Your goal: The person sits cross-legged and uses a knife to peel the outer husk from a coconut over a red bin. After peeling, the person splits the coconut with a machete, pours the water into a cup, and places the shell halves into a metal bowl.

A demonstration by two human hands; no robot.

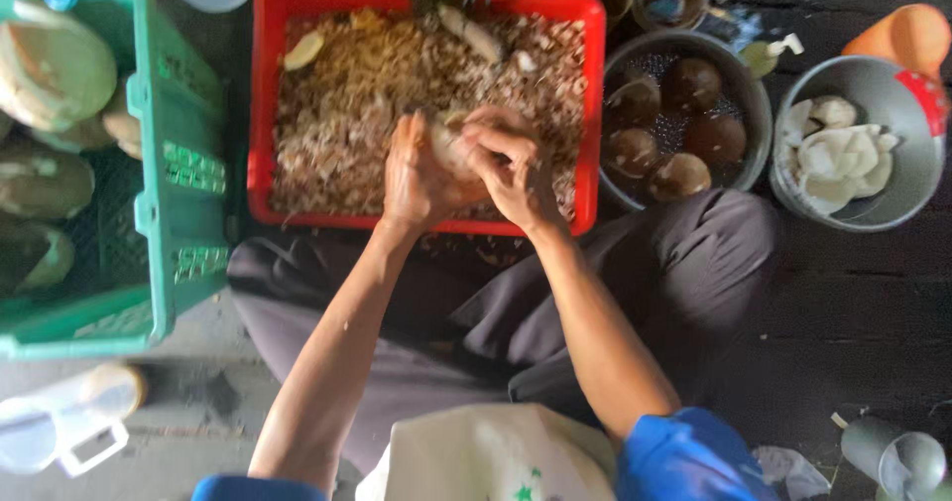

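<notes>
Both of my hands meet over the near half of a red plastic tray (pixel 266 84). My left hand (pixel 415 179) cups a pale, partly peeled coconut piece (pixel 445 142) from below. My right hand (pixel 511 169) closes over the same piece from the right, fingers curled on it. Whether the right hand also holds a tool is hidden by the fingers. The tray under the hands is filled with brown and white coconut shavings (pixel 347 94).
A green crate (pixel 164 174) with pale husked coconuts (pixel 55 69) stands at the left. Right of the tray, a metal bowl (pixel 759 114) holds several brown coconuts in water, and a grey bowl (pixel 912 164) holds white peeled pieces. My crossed legs in grey trousers lie below.
</notes>
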